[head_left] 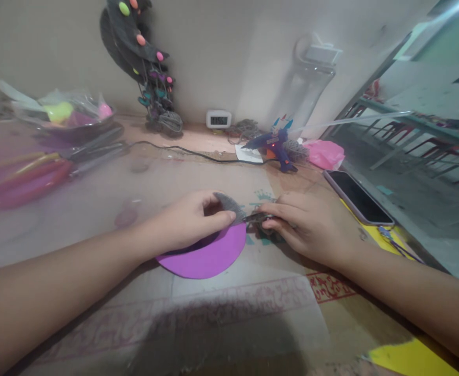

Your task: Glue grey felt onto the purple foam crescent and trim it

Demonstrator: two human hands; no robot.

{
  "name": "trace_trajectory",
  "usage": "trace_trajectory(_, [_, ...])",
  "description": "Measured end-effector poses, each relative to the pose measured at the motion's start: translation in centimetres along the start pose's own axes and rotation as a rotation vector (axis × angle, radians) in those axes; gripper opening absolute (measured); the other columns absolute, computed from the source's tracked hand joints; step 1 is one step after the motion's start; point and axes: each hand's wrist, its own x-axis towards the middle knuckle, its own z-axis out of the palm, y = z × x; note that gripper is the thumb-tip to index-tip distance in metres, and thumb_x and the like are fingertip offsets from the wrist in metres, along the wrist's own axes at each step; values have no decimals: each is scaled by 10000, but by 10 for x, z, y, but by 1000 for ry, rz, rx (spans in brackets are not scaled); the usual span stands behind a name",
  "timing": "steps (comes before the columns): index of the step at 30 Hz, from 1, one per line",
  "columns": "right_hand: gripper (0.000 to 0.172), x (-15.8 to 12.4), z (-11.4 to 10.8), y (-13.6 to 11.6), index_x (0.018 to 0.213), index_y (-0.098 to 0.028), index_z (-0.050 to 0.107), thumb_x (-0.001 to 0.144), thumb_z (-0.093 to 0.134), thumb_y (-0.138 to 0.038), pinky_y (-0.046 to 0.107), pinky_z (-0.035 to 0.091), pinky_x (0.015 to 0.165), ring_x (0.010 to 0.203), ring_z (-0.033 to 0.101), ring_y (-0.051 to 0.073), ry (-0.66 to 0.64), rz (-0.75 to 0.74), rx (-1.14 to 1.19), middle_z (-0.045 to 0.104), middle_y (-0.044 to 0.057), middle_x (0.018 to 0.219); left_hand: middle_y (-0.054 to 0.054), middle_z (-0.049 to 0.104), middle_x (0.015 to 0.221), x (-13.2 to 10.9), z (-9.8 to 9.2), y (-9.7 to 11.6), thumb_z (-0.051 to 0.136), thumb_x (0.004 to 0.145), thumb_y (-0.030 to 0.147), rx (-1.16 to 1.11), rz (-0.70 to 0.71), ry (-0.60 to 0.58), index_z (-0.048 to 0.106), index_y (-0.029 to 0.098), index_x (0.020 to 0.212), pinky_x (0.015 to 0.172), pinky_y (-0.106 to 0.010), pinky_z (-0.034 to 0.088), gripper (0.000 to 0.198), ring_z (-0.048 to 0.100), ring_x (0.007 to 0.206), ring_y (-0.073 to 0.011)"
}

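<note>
My left hand (198, 216) is closed on a curved grey felt piece (229, 203), thumb and fingers at its edge. Beneath that hand lies a flat, bright purple rounded piece (209, 256); part of its shape is hidden by the hand. To the right, my right hand (303, 224) pinches a small dark grey stringy item (263, 222). Its narrow end meets or nearly meets the right edge of the felt. Blur and the fingers hide what exactly this item is.
A blue glue gun (274, 146) with a lit red light stands behind, its black cord (182, 151) running left. Around are a phone (358, 197), scissors (29, 175), a plastic-wrapped bowl (65, 117), a clock (218, 119), a clear bottle (306, 89) and a hanging felt ornament (135, 47).
</note>
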Motion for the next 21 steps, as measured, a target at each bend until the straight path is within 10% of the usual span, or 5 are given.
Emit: trace_trajectory(21, [267, -8, 9, 3, 1032, -149, 653, 957, 474, -332, 276, 395, 625, 704, 559, 160, 29, 86, 150, 655, 72, 788, 36, 572, 604, 1, 0, -2, 517, 851, 384, -5, -4, 9, 609, 184, 793, 508, -212, 376, 227, 466, 516, -100])
